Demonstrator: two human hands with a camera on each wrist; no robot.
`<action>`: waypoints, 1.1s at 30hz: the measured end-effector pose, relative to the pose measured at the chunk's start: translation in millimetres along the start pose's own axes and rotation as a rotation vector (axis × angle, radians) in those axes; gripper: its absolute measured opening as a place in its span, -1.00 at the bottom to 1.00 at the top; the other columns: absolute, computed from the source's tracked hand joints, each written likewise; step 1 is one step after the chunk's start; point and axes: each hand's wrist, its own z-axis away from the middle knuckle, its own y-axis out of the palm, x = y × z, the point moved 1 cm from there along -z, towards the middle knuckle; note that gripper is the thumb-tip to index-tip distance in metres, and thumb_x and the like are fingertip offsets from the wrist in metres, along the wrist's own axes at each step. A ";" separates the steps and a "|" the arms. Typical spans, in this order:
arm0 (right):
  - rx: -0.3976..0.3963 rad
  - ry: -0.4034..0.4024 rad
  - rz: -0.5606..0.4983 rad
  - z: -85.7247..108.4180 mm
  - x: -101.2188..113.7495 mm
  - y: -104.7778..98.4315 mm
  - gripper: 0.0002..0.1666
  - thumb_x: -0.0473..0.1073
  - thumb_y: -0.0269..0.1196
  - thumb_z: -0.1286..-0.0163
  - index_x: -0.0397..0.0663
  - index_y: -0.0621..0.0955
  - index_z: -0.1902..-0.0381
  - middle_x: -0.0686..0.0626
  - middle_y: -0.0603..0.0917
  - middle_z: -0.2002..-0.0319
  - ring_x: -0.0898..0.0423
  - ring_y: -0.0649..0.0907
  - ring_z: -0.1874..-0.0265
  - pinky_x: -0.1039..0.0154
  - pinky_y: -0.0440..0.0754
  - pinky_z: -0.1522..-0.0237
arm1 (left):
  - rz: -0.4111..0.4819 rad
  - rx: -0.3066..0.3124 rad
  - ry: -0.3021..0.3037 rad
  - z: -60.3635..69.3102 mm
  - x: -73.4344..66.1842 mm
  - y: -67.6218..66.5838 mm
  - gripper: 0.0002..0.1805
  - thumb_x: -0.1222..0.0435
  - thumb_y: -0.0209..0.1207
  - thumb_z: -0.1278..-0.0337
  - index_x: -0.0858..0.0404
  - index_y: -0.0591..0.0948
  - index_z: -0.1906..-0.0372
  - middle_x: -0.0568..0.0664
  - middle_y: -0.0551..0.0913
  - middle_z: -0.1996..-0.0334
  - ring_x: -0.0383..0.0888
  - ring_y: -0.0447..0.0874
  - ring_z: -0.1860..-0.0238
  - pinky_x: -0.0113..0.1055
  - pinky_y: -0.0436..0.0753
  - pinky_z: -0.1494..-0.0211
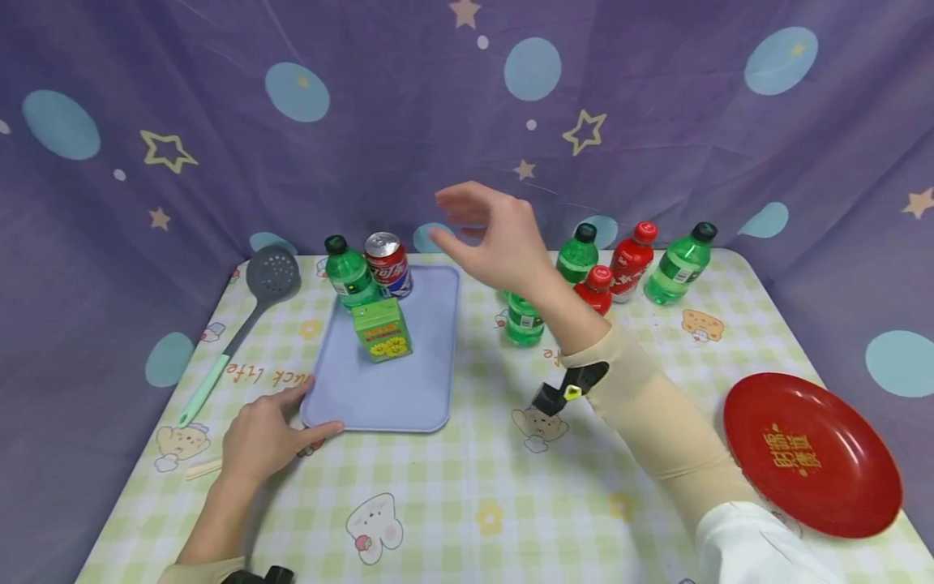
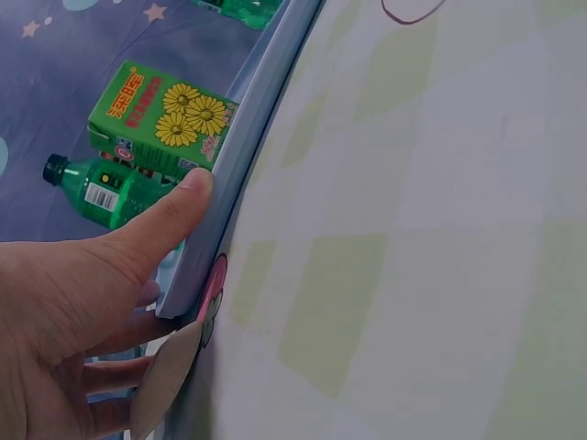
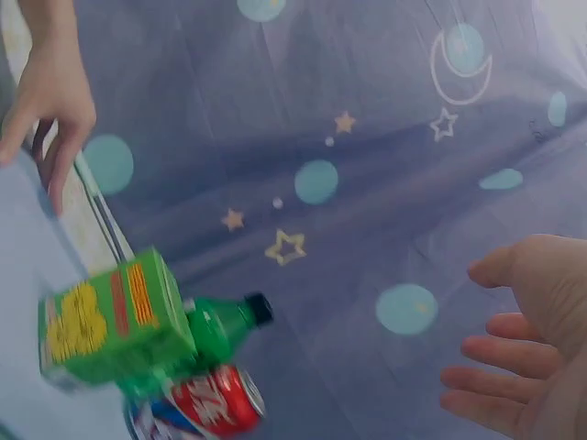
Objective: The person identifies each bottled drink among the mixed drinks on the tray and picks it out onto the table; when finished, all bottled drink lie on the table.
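A pale blue tray (image 1: pixel 419 393) lies on the table with a green bottle (image 1: pixel 349 272), a cola can (image 1: pixel 390 266) and a green drink carton (image 1: pixel 383 331) on it. The three stand close together toward its far left part. My left hand (image 1: pixel 266 434) holds the tray's near left corner, thumb on the near edge and fingers along the left side. In the left wrist view the thumb (image 2: pixel 174 211) lies against the tray's rim. Raised in the air to the right of the can, my right hand (image 1: pixel 499 239) holds nothing. Its fingers are spread apart in the right wrist view.
Several green bottles (image 1: pixel 679 268) and red bottles (image 1: pixel 631 264) stand at the back right, partly behind my right forearm. A red plate (image 1: pixel 839 454) lies at the right edge. On the left lies a slotted turner (image 1: pixel 272 274) with a mint handle. A patterned curtain (image 1: pixel 409 122) hangs behind.
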 end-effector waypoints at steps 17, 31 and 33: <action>0.191 0.044 0.079 -44.1 1.6 107.7 -0.32 0.19 0.37 -0.50 0.09 0.56 -0.46 0.07 0.67 -0.40 0.13 0.70 -0.32 0.27 0.62 -0.33 | 0.014 0.018 -0.022 0.8 2.1 -0.7 0.19 -0.40 0.57 0.30 0.22 0.58 -0.45 0.40 0.74 0.43 -0.08 0.53 0.65 -0.21 0.46 0.61; 0.303 0.125 0.198 -55.5 -5.7 145.5 -0.16 0.26 0.34 -0.50 0.12 0.40 -0.60 0.04 0.67 -0.37 0.14 0.68 -0.25 0.25 0.67 -0.18 | 0.017 0.003 -0.011 0.0 0.6 0.1 0.16 -0.37 0.59 0.28 0.22 0.59 -0.44 0.41 0.75 0.41 -0.10 0.46 0.70 -0.22 0.43 0.65; 0.312 0.141 0.200 -55.9 -7.1 149.0 -0.15 0.26 0.34 -0.50 0.13 0.39 -0.60 0.05 0.63 -0.43 0.13 0.66 -0.31 0.25 0.66 -0.23 | 0.022 0.000 -0.007 -0.8 0.1 0.7 0.15 -0.37 0.59 0.28 0.21 0.59 -0.44 0.41 0.75 0.42 -0.10 0.46 0.71 -0.22 0.43 0.66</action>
